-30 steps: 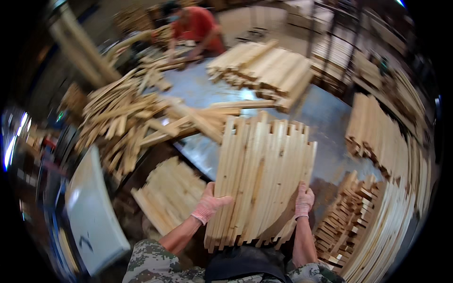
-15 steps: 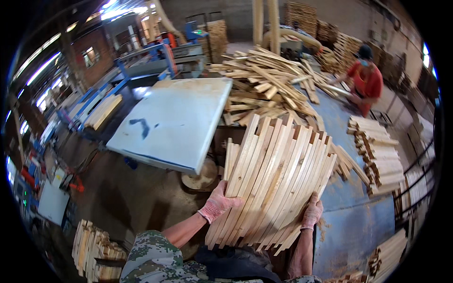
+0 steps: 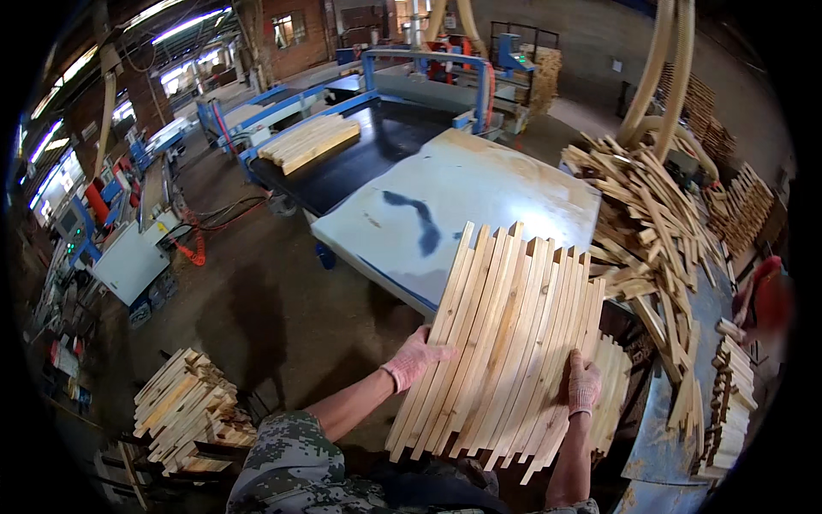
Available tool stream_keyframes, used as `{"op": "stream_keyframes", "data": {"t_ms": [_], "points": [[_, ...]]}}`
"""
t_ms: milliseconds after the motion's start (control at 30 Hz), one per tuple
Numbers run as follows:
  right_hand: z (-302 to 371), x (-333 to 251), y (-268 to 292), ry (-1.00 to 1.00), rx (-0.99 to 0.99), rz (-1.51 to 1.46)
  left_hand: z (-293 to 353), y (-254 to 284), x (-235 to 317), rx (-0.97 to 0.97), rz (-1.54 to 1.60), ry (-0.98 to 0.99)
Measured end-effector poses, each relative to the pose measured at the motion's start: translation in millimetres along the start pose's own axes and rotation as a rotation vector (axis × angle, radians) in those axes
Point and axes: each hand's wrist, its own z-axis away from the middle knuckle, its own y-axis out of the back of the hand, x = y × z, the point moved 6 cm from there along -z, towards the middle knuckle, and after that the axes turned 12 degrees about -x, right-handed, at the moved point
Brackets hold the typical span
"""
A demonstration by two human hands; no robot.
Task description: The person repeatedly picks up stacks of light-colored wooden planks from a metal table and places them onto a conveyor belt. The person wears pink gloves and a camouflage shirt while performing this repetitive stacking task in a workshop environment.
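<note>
Between my two gloved hands I carry a wide row of pale wooden strips [image 3: 505, 343], pressed side by side with uneven ends. My left hand [image 3: 419, 355] clasps the row's left edge, thumb over the top. On the opposite edge, my right hand [image 3: 584, 383] squeezes inward, its fingers partly hidden behind the wood. The far ends of the strips overlap the near edge of a pale, stained tabletop [image 3: 385, 231]; whether they touch it I cannot tell.
Past the tabletop is a blue-framed machine with a black bed [image 3: 385, 128] bearing a row of strips [image 3: 310, 141]. Loose wood [image 3: 655, 206] is heaped at right, near a person in red [image 3: 762, 300]. Stacked strips [image 3: 193, 411] stand lower left; more [image 3: 610, 390] lie beside my right hand.
My view has swung left, bringing the pale tabletop and black machine bed ahead of me. The strips remain clasped between both hands and now overlap the tabletop's edge.
</note>
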Motion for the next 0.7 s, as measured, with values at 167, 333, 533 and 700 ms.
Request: {"op": "stream_keyframes", "data": {"t_ms": [167, 333, 533, 700], "points": [[-4.1, -99.7, -76.5, -0.021, -0.254, 0.304, -46.6, 112.4, 23.3, 0.018, 0.014, 0.182], [-51.6, -110.3, -121.6, -0.001, -0.078, 0.331, -110.2, 155.2, 51.3, 0.014, -0.14, 0.261], [-93.2, -166.1, -159.1, -0.1, -0.144, 0.234, -218.9, 214.1, 93.5, -0.024, -0.395, 0.151], [-141.3, -191.5, -186.0, -0.157, -0.077, 0.239, -300.7, 230.3, 174.7, -0.168, -1.131, 0.325]]}}
